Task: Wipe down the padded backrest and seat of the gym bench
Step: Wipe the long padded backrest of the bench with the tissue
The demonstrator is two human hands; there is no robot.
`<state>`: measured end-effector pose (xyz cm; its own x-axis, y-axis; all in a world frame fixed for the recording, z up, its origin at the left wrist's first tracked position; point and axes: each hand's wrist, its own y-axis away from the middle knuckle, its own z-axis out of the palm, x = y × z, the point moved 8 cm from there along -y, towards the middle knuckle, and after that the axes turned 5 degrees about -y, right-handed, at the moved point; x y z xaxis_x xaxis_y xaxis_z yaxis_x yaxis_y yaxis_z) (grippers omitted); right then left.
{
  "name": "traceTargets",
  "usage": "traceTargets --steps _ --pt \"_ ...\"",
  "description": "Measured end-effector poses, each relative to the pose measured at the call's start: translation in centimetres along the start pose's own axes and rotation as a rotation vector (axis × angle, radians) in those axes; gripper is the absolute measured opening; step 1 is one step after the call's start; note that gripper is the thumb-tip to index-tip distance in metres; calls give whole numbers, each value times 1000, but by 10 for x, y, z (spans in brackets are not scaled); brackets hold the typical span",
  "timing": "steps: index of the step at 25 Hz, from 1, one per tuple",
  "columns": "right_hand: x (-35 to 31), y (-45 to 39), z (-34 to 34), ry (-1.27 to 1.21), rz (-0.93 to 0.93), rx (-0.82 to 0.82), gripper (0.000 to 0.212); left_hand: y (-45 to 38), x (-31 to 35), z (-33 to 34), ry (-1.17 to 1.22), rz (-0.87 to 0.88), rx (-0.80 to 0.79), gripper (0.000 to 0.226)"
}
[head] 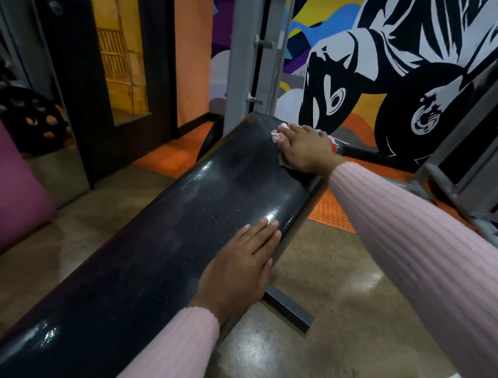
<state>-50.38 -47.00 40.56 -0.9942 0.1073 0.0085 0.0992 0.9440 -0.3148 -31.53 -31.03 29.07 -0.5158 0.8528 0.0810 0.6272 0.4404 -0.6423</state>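
Head view, wiping the far end of the pad. My right hand (304, 148) presses a crumpled white wipe (277, 134) against the black padded bench (185, 223), close to its far end and toward the right-hand edge; my fingers curl over the wipe, so the grip is closed on it, though most of the wipe is hidden beneath the hand and I cannot tell how much of it meets the vinyl. My left hand (242, 267) lies flat on the near right edge of the pad, fingers straight and together, grasping nothing; it serves only as a brace.

The pad runs diagonally from lower left to upper centre, ending just beside a grey steel upright (249, 54). Fine droplets or specks glisten over its middle stretch, which I judge to be not yet wiped.

To do this step well, I should keep my palm low so the wipe stays spread under it, not bunched at my fingertips. Long overlapping strokes from the far end toward me should work best, carried over the rounded sides, where residue likely collects. The bracing hand should shift ahead of each stroke, so that no patch under it is missed.
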Motion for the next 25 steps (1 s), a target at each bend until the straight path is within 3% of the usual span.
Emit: traceTargets --steps 3,8,12,15,17,22,25 --pt "-30 -20 10 -2 37 -96 54 0 0 1 -10 10 -4 47" --pt "-38 30 11 20 -301 -144 55 1 1 -1 -10 13 1 46" --pt "4 5 1 36 -98 -113 53 1 1 0 -1 8 14 46" --pt "-9 -28 7 1 21 -143 56 0 0 1 -10 15 14 46" --pt "-30 -34 14 17 -16 -181 57 -1 -1 1 -13 16 6 46" --pt "-36 13 8 59 -365 -171 55 -2 0 1 2 8 1 46" --pt "-2 -4 2 23 -174 -164 55 0 1 2 4 8 8 46"
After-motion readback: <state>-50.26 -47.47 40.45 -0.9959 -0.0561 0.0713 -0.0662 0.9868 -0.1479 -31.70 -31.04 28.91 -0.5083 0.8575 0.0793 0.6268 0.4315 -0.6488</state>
